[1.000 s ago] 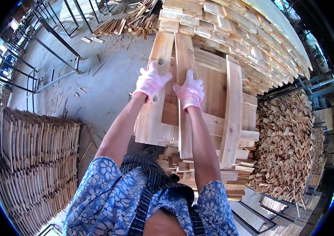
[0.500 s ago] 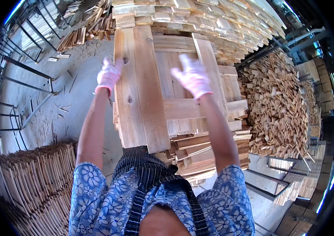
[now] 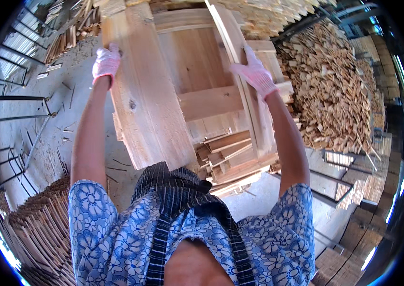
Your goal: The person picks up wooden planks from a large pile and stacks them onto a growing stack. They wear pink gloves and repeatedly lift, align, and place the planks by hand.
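Note:
My left hand (image 3: 107, 63), in a white and pink knit glove, is closed on the left edge of a wide pale wooden board (image 3: 147, 90). The fingers are partly hidden at that edge. My right hand (image 3: 258, 76), gloved alike, grips a narrower board (image 3: 238, 52) at the right. That board stands tilted on its long edge, with my thumb on its left side. Between the two lie more flat boards, among them a crosswise one (image 3: 211, 102). Under them is a stack of loose boards (image 3: 228, 150) with uneven ends.
A high stack of pale planks (image 3: 278, 14) rises at the far side. Right of it is a large heap of short wood pieces (image 3: 328, 86). Metal frames (image 3: 18, 98) stand on the left floor, and a pile of thin slats (image 3: 45, 219) is at the lower left.
Both hands have come down onto boards from just above or beside them. The narrow right board has tipped up onto its edge. The view has shifted, and the wide board appears further left.

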{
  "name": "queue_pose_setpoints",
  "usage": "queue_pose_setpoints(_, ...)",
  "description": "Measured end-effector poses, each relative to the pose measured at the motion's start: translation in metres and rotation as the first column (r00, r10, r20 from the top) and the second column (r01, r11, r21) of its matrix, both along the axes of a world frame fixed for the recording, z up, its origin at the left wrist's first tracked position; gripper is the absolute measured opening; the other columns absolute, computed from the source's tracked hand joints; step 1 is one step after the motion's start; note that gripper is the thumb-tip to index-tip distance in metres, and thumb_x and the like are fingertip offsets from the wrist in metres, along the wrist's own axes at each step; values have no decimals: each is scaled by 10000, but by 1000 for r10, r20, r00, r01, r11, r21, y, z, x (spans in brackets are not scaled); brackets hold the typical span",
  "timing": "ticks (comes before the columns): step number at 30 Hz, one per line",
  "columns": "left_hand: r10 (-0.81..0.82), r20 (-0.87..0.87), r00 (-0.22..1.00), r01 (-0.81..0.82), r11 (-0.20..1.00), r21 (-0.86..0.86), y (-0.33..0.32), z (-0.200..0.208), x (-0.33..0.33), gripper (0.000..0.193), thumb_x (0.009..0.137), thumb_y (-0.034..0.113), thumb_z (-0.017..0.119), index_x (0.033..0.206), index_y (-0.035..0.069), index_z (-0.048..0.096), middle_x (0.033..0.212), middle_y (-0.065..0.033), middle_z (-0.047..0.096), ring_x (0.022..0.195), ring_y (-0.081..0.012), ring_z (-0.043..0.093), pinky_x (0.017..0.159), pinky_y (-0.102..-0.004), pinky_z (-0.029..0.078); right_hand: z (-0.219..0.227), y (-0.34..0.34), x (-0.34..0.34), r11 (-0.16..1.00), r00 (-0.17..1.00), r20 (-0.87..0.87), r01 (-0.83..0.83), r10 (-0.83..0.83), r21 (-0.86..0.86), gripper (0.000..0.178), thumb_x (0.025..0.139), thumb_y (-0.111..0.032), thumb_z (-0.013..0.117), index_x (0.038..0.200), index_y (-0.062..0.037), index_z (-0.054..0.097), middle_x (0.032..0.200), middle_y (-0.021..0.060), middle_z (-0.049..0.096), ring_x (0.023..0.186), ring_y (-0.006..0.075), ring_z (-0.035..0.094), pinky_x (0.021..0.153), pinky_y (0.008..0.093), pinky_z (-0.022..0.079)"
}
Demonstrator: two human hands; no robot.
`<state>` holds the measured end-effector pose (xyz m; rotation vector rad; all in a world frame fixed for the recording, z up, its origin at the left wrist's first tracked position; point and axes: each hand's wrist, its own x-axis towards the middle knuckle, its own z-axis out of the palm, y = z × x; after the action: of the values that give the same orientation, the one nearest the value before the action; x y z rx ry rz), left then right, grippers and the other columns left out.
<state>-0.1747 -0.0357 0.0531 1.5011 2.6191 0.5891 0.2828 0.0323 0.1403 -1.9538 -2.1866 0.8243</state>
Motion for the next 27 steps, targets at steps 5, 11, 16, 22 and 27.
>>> queue_pose_setpoints(5, 91, 224, 970, -83, 996, -43, 16, -18, -1, 617, 1029, 507, 424, 1239, -71, 471, 1100, -380, 673, 1080, -517, 675, 909, -576, 543, -18, -25, 26, 917, 296, -951, -344, -95, -199, 478, 1046, -350, 544, 1350, 13, 604, 1257, 237, 672, 1115, 289, 688, 957, 396, 561)
queue_pose_setpoints(11, 207, 442, 873, -212, 976, -39, 2, 21, 30, 634, 1032, 542, 426, 1293, -35, 461, 1223, -354, 638, 1167, -508, 634, 986, -554, 509, -23, -27, -16, 791, 397, -849, -362, -348, -493, 603, 952, -480, 673, 1313, 2, 643, 1215, 165, 697, 1119, 276, 672, 998, 393, 525)
queue_pose_setpoints(16, 250, 438, 863, -258, 965, -41, -3, 30, 28, 675, 1024, 563, 446, 1324, -42, 454, 1295, -336, 630, 1210, -491, 624, 1030, -550, 496, -33, -5, -8, 949, 746, -666, -218, 11, -228, 568, 903, -372, 773, 1346, -36, 658, 1409, 107, 621, 1322, 225, 561, 1149, 382, 405)
queue_pose_setpoints(22, 240, 470, 850, -229, 970, -81, 0, 37, 42, 673, 1019, 551, 453, 1332, -45, 460, 1315, -324, 627, 1214, -484, 630, 1035, -546, 496, -73, 26, 40, 983, 776, -622, -19, -101, -183, 475, 959, -327, 695, 1337, -39, 685, 1595, 144, 461, 1399, 265, 513, 1190, 370, 381)
queue_pose_setpoints(27, 262, 392, 882, -233, 965, -119, 3, 11, 13, 667, 1037, 551, 432, 1267, -76, 450, 1177, -338, 673, 1142, -475, 670, 972, -537, 527, -71, 14, -39, 983, 778, -601, -140, 183, 117, 525, 1004, -384, 602, 1426, -71, 615, 1610, 216, 417, 1450, 320, 466, 1202, 371, 363)
